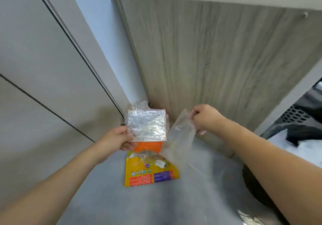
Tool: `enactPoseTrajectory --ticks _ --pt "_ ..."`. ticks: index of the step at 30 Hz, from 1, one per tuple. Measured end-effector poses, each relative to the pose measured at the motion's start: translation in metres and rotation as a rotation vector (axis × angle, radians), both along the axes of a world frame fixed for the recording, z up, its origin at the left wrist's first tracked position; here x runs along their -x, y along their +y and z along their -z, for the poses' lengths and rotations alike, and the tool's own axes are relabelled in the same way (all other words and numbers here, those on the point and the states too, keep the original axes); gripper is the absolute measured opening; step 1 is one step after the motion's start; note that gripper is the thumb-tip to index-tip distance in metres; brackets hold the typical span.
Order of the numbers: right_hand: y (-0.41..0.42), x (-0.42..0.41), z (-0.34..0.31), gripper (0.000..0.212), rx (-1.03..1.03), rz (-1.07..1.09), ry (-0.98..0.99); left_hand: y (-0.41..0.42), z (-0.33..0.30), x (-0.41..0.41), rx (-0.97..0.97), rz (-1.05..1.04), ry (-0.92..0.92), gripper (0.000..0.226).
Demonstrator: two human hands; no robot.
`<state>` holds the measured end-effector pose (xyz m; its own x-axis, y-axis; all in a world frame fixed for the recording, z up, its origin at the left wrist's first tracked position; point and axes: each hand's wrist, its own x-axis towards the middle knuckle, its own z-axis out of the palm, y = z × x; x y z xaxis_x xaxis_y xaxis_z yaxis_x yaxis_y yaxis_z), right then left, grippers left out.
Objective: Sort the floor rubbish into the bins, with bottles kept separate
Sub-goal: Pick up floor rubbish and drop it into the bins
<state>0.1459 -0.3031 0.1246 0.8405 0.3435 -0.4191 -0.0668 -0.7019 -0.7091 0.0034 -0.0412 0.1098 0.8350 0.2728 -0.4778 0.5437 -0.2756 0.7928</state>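
My left hand (120, 140) grips the left edge of a shiny silver packet (147, 125), held up flat in front of me, together with an orange and yellow printed wrapper (149, 170) that hangs below it. My right hand (204, 118) pinches the top of a clear plastic bag (181, 137), which hangs down beside the wrapper. A small white scrap (160, 163) shows against the wrapper through the clear plastic. More crumpled clear plastic (142, 104) peeks out behind the silver packet. No bin or bottle is in view.
A wood-grain cabinet panel (217, 59) stands straight ahead, and grey wall panels (43, 67) close in the left. Grey floor (139, 203) lies below. At the right edge sit a black perforated object (299, 115) and a dark round shape (256, 190) on the floor.
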Motion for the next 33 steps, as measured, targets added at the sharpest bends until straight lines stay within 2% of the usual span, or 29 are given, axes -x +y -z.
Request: enactPoseTrajectory --ticks 3,7,10,13,16,19,21,25,27,30,33 --pt "-0.055 -0.002 -0.032 0.025 0.043 -0.047 0.076 -0.042 -0.028 -0.015 -0.008 0.099 0.005 0.02" --pt "-0.133 0.001 -0.066 0.02 0.201 -0.175 0.113 -0.103 -0.05 -0.026 0.033 0.224 0.002 0.012" --pt "-0.178 0.009 -0.073 0.02 0.328 -0.243 0.097 -0.152 -0.06 -0.03 0.111 0.319 0.019 0.004" --pt "-0.219 0.019 -0.072 0.024 0.434 -0.321 0.154 -0.198 -0.066 -0.03 0.155 0.408 0.055 0.011" --pt "-0.266 0.019 -0.067 0.031 0.325 -0.138 0.162 -0.236 -0.065 -0.031 0.175 0.477 0.089 0.013" --pt "-0.31 0.007 -0.049 0.031 0.186 0.126 0.035 -0.265 -0.06 -0.038 0.132 0.492 0.096 0.006" --pt "-0.334 -0.003 -0.033 0.031 0.121 0.288 -0.043 -0.282 -0.056 -0.046 0.088 0.474 0.09 0.012" --pt "-0.363 -0.012 -0.014 0.029 -0.104 0.531 -0.022 -0.311 -0.047 -0.06 0.071 0.445 0.117 0.012" --pt "-0.374 -0.014 -0.003 0.024 -0.08 0.481 0.005 -0.324 -0.036 -0.067 0.063 0.438 0.145 0.014" --pt "-0.38 -0.017 0.01 0.02 0.213 0.172 0.077 -0.345 -0.021 -0.076 0.054 0.437 0.181 0.018" --pt "-0.369 -0.025 0.016 0.022 0.446 -0.057 -0.004 -0.371 -0.007 -0.085 0.071 0.434 0.239 0.02"
